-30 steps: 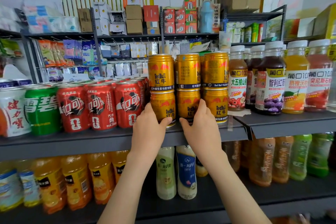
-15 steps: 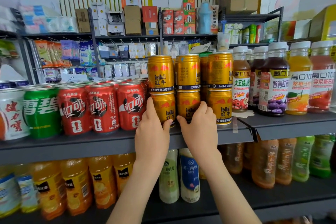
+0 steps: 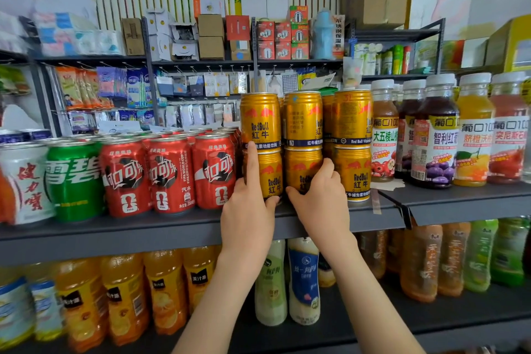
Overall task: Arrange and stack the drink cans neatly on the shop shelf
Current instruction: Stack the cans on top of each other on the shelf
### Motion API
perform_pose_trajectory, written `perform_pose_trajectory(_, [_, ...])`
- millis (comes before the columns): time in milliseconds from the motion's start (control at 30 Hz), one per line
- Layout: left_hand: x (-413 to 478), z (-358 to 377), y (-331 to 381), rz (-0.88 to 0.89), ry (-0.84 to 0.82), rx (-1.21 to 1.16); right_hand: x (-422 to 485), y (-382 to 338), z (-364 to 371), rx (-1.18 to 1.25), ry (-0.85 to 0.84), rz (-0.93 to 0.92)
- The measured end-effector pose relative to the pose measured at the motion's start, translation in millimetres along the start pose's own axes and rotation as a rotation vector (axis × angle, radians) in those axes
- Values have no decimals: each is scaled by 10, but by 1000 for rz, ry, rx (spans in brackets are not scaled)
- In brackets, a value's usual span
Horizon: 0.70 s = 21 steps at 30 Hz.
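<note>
Six gold Red Bull cans stand two high in three columns on the grey shop shelf (image 3: 143,228). My left hand (image 3: 247,210) holds the lower left gold can (image 3: 274,178). Its thumb lies under the can's front rim, and its index finger points straight up the can's left side to the base of the upper left gold can (image 3: 260,121). My right hand (image 3: 321,201) grips the lower middle gold can (image 3: 301,164), thumb on the left and fingers curled round the right. The upper middle gold can (image 3: 301,118) sits on top of it. The right column (image 3: 353,149) stands untouched.
Red cola cans (image 3: 169,175), a green can (image 3: 74,181) and a white can (image 3: 23,184) fill the shelf to the left. Juice bottles (image 3: 436,135) stand close on the right. Bottled drinks (image 3: 301,282) crowd the lower shelf. Another goods rack stands behind.
My left index finger has stretched upward, from the lower can's side to the upper left can's base. My right hand's fingers have curled further round the lower middle can.
</note>
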<state>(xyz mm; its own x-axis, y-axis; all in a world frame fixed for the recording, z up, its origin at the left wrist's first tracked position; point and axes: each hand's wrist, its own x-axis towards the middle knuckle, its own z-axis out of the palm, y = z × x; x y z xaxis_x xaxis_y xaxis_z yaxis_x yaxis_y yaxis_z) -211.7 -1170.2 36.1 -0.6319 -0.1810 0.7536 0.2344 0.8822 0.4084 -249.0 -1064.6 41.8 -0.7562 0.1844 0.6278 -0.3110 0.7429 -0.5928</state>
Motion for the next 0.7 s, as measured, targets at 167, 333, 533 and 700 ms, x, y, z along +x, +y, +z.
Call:
perform_pose_trajectory(167, [3,-20,13,-6,-9,21,-40,38,-64,35,-6,-25])
perform_pose_trajectory(333, [4,-39,39,-21,-39,-25,-62,77,-138,89,-26,-35])
perform_pose_trajectory(533, [34,-47,23,-37,-77,-31,-83,94,-177,97,-31,-52])
perform_pose_trajectory(700, [37,-48,33,-53,-100,-9,-87,118,-183,106,-36,-59])
